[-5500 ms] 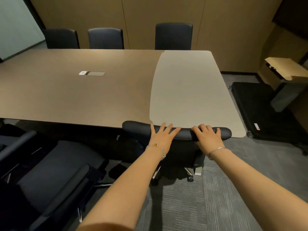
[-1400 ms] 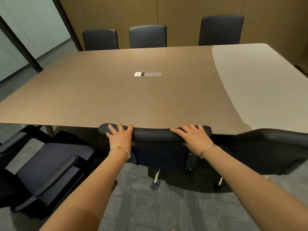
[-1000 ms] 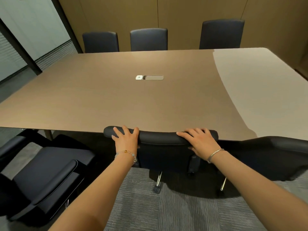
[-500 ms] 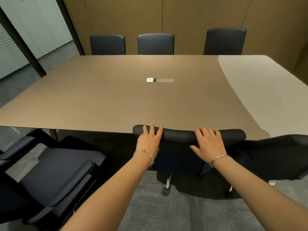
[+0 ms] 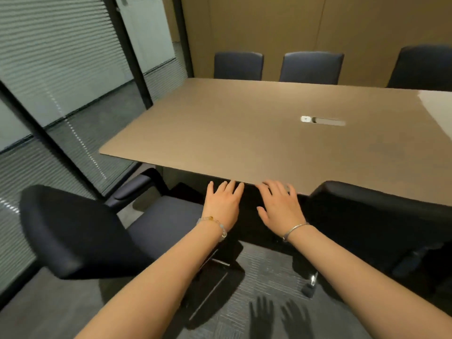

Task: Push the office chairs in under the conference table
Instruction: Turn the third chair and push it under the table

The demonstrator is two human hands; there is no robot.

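Both hands are open and hold nothing. The left hand (image 5: 222, 204) and right hand (image 5: 278, 206) hover palm-down, fingers spread, at the near edge of the long brown conference table (image 5: 244, 133). A dark padded office chair (image 5: 97, 231), not pushed in, sits to the left, turned sideways, its backrest nearest the left hand. Another dark chair (image 5: 381, 216) on the right is tucked against the table.

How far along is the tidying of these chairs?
Done: the right-hand chair sits tucked against the conference table, and three far chairs are in. In hand: both hands, left and right, hover open, holding nothing. Left: the chair on the left stands pulled out and turned.
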